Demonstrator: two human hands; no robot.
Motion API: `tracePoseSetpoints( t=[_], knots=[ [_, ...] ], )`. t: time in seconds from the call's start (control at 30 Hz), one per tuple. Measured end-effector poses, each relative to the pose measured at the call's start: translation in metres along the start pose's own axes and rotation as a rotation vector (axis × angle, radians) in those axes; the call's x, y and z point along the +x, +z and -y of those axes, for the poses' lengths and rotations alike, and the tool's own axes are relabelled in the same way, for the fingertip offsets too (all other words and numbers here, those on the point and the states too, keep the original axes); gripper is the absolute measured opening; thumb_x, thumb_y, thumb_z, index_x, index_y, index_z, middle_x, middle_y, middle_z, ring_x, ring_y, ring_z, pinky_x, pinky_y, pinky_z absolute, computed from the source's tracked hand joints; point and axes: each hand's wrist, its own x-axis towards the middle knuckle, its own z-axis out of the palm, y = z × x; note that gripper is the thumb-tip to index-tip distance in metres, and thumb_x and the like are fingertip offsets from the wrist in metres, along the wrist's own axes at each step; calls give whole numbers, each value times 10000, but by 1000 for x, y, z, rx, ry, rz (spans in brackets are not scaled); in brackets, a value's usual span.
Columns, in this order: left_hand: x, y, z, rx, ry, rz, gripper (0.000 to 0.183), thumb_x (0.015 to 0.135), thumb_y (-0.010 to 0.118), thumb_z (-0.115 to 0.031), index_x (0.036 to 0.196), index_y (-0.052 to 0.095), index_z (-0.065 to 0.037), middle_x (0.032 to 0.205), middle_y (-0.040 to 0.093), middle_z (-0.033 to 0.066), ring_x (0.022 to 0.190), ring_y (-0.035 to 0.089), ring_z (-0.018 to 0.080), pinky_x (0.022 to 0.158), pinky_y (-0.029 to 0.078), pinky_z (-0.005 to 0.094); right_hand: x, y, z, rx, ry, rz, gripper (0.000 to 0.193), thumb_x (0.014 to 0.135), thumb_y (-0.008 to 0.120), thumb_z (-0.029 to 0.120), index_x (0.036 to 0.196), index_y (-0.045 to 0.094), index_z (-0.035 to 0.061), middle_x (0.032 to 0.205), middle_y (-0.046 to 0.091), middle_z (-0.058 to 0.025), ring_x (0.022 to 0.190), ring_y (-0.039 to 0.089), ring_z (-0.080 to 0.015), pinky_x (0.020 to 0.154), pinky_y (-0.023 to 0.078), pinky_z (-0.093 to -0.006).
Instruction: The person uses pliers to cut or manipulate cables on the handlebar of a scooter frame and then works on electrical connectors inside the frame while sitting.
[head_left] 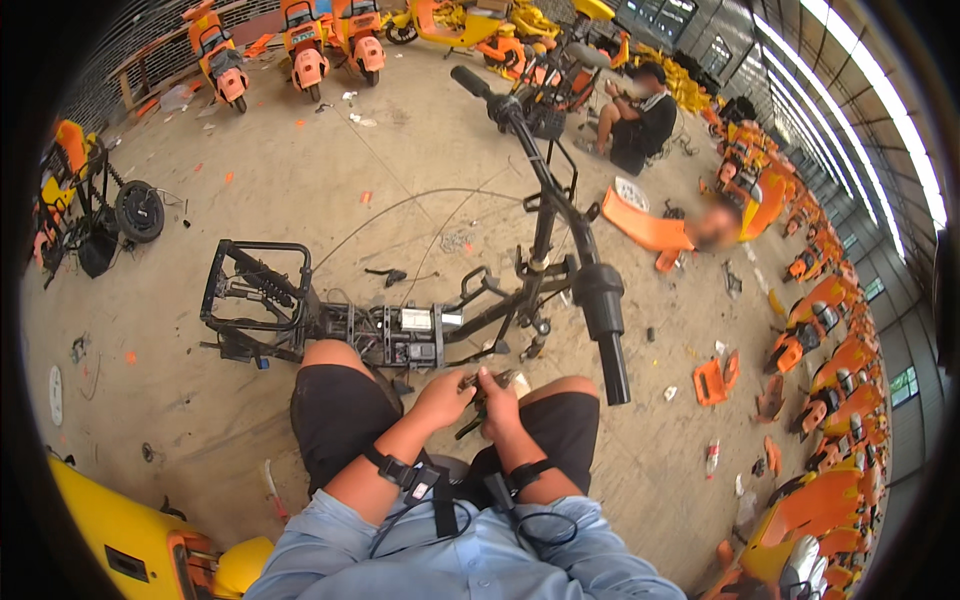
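Blackish and small, a part (pixel 470 428) is sitting between the left hand (pixel 443 400) and right hand (pixel 501 408) at lower centre; both hands' fingers are grasping it. Should either grip be slipping, the part is risking a fall to the floor (pixel 640 440), near the stripped scooter frame (pixel 495 312) at centre.

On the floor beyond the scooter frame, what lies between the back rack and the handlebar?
In the head view, a black lever and a small grey pile lie between the rack and the handlebar, with thin cables crossing there.
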Motion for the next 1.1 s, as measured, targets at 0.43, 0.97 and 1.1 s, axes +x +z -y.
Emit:
tracePoseSetpoints(
  t=[0.43,0.97,1.1],
  knots=[
    [5,-12,-13,26,-251,-72,312,930,666,-280,1099,700,-21,970,724,186,891,697,347,772,537,431,9,10,-6,-7,-8,44,222,968,660,296,995,671,76,818,614,9,670,527,-104,566,394,-261],
    [-6,-31,3,-148,-222,-212,259,902,688,-232,1019,712,-2,895,742,143,607,687,249,579,528,367,5,40,-17,13,-11,-33,178,986,633,277,1017,634,101,839,621,20,715,550,-98,577,410,-263],
    [-8,-39,-10,-196,-352,-134,269,910,683,-245,1040,716,-12,894,740,148,718,706,263,628,530,368,7,40,-17,25,20,-37,168,985,634,274,1025,635,111,850,626,29,719,551,-97,581,410,-263]
  ],
)
